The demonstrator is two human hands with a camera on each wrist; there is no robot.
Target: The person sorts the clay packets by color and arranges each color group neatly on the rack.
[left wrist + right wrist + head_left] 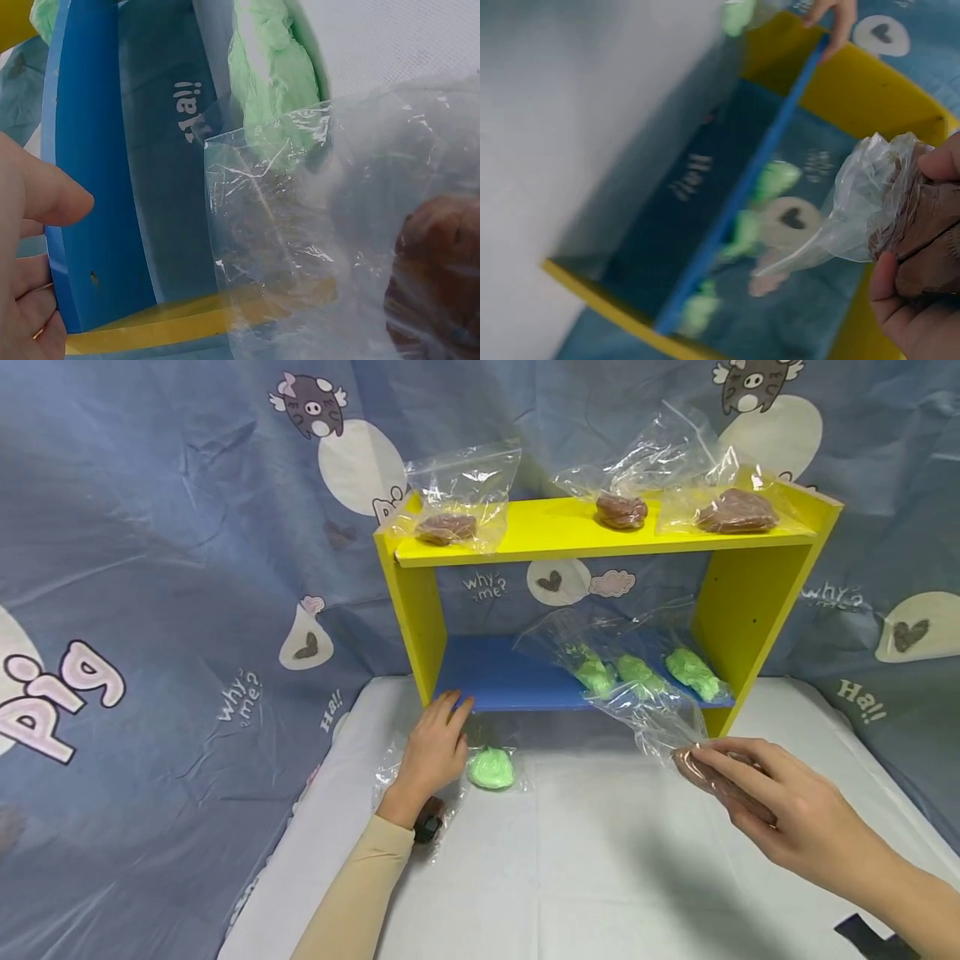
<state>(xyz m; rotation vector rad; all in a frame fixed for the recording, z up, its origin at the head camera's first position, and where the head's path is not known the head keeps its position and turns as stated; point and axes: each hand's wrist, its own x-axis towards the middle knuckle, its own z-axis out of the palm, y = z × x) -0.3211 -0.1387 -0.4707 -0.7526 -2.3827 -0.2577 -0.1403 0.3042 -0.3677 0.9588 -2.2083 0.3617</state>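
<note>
R hand (791, 814) grip: fingers + thumb round brown lump (926, 225) in clear bag, held off blue shelf's (495, 672) front R corner, above worktop (585, 877). Bag's loose end (651, 714) overlaps shelf's front edge in head view; can't tell if it touches the bagged green lumps (693, 672). Main risk prob. snagging: a pull cd drag one off. L hand (437, 743) grip pinches same edge nr L corner; tugging there might tip yellow unit (772, 585), spilling bags w/ brown lumps on top.
</note>
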